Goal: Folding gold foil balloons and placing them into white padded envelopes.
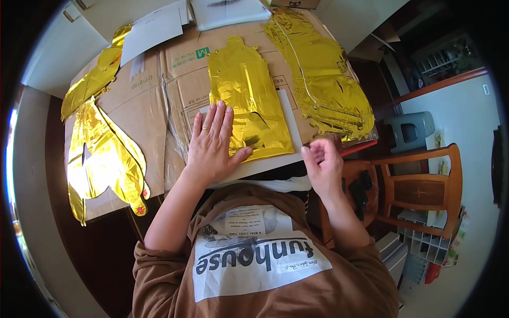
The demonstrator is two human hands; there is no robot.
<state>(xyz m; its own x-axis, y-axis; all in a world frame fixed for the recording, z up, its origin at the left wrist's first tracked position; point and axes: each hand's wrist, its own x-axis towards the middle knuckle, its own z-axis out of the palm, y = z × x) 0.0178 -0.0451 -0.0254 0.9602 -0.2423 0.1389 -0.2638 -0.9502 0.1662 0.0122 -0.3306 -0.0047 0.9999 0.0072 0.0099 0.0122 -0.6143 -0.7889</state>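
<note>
A flat gold foil balloon point(244, 90) lies in the middle of the table, over a white sheet point(288, 111) that shows at its right side. My left hand point(214, 140) is laid flat on the balloon's lower left edge, fingers straight and a ring on one of them. Just off the balloon's lower right corner, my right hand point(323, 159) is raised near the table's front edge. Its fingers are curled in, and I see nothing in them.
Stacks of flat gold foil balloons point(328, 79) lie at the right, and more gold foil point(103, 153) hangs over the left edge. Cardboard point(143, 100) covers the table. White papers point(154, 34) and a clear plastic sleeve point(230, 13) lie at the back. A wooden chair point(419, 185) stands right.
</note>
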